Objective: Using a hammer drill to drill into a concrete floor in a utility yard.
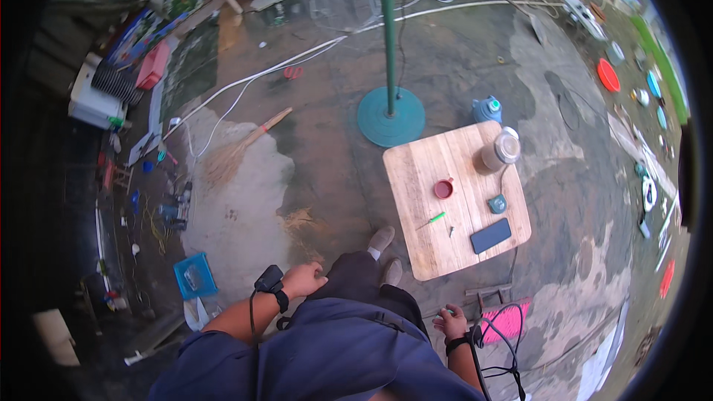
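My left hand point(303, 280) hangs beside my left thigh, empty, its fingers loosely bent and a little apart. On the other side, my right hand point(450, 322) hangs by my right hip with nothing in it and its fingers spread. Nearest to it is a low wooden table point(416, 241). On the tabletop are a reddish-brown mug point(443, 189), a green-handled screwdriver point(437, 217), a tiny dark piece point(451, 231) too small to name, a small teal box-shaped thing point(497, 204), a dark phone point(491, 236) and a lidded clear jar point(499, 151).
A blue jug point(487, 109) stands behind the table, near a green pole's round base point(391, 116). Leftward lie a straw broom point(245, 148), a pale hose point(245, 83) and a blue basket point(195, 276). A pink slatted seat point(506, 321) is near my right hand.
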`<state>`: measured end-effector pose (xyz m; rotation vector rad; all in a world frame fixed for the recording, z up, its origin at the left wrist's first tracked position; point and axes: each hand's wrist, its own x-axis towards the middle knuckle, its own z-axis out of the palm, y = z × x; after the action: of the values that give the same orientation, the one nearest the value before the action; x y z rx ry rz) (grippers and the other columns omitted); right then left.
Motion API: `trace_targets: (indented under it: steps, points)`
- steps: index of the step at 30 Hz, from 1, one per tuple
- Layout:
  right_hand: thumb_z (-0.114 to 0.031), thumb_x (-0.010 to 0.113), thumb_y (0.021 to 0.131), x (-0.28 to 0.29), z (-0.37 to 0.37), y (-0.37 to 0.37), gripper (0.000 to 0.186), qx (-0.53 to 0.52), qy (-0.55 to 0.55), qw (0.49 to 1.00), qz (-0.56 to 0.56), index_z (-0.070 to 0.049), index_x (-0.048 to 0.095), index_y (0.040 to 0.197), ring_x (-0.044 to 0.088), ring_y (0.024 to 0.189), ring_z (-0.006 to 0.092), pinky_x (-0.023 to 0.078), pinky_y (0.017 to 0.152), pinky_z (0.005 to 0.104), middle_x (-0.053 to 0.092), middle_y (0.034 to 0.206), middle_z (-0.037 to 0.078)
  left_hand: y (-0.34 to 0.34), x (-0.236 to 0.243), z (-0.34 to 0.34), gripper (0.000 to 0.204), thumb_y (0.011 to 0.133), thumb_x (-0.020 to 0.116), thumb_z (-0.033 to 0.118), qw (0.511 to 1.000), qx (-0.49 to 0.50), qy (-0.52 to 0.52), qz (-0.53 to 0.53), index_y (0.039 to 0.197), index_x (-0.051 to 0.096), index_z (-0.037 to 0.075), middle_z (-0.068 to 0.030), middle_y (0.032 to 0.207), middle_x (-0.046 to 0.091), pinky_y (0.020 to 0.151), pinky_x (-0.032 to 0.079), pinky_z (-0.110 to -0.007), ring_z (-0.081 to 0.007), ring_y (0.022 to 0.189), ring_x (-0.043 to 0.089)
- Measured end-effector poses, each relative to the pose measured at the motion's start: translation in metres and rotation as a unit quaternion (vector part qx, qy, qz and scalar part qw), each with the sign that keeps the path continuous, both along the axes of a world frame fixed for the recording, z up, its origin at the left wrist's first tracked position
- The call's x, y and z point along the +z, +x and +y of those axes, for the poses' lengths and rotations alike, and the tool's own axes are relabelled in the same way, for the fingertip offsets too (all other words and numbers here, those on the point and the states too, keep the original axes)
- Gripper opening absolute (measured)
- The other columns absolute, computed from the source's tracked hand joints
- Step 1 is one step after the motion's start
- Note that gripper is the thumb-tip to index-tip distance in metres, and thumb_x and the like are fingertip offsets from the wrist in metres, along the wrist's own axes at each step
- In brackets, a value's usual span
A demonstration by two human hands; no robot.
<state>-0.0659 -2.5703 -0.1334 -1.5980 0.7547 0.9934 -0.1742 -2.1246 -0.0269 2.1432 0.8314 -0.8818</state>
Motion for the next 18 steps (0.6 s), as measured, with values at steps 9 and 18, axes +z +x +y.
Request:
trace_targets:
  steps: [9, 18]
  points:
    - [-0.018, 0.066, 0.086, 0.015, 0.029, 0.034, 0.047, 0.315, -0.010, 0.948, 0.054, -0.004, 0.048, 0.128, 0.067, 0.072, 0.0240, 0.056, 0.058, 0.0377, 0.063, 0.102, 0.015, -0.098, 0.018, -0.027, 0.043, 0.083, 0.064, 0.035, 0.980, 0.191, 0.000, -0.056, 0.113, 0.061, 0.004, -0.0155, 0.109, 0.067, 0.087, 0.049, -0.041, -0.0328, 0.103, 0.063]
    - [-0.026, 0.074, 0.082, 0.002, 0.167, 0.057, 0.037, 0.488, 0.092, 0.868, 0.002, 0.000, 0.065, 0.107, 0.063, 0.072, 0.0130, 0.051, 0.064, 0.0271, 0.068, 0.087, 0.007, -0.161, -0.001, 0.019, 0.041, 0.084, 0.065, 0.035, 0.965, 0.244, -0.002, -0.093, 0.111, 0.062, 0.005, -0.0145, 0.106, 0.067, 0.086, 0.049, -0.039, -0.0315, 0.100, 0.063]
